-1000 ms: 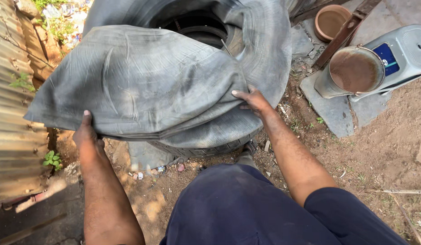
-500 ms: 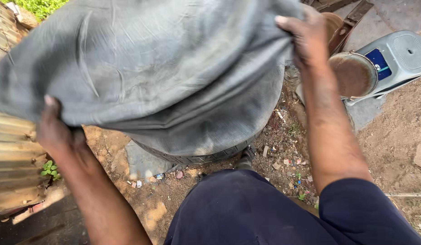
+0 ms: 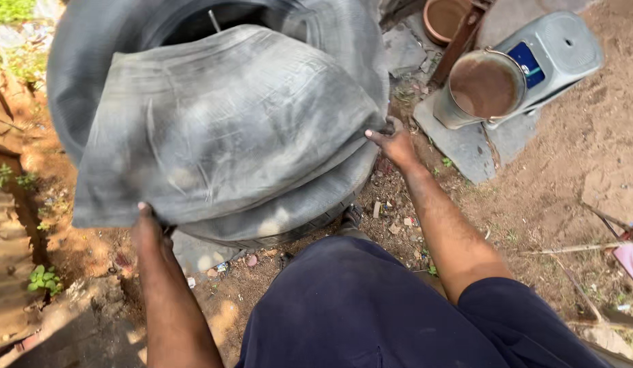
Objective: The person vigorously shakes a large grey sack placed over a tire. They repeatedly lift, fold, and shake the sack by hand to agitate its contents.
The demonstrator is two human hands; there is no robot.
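A limp grey rubber inner tube [image 3: 228,129] lies spread over a large black tyre [image 3: 78,61] that leans in front of me. My left hand [image 3: 149,228] grips the tube's lower left edge. Over at the tube's right edge, my right hand [image 3: 395,140] pinches the rubber beside the tyre's tread. A thin metal valve stem [image 3: 212,20] sticks up near the tyre's dark opening. My dark blue trousers [image 3: 357,307] fill the bottom of the view.
A metal bucket of brown water [image 3: 483,88] stands on a flat stone slab [image 3: 466,146] at the right, next to a grey plastic container [image 3: 558,48]. A clay pot [image 3: 442,17] sits behind. Bare dirt with litter surrounds me; a pink object [image 3: 630,255] lies far right.
Half a second ago both hands held the tube raised high and close to the camera. It has now come down onto the tyre, and my right hand has dropped to its right edge.
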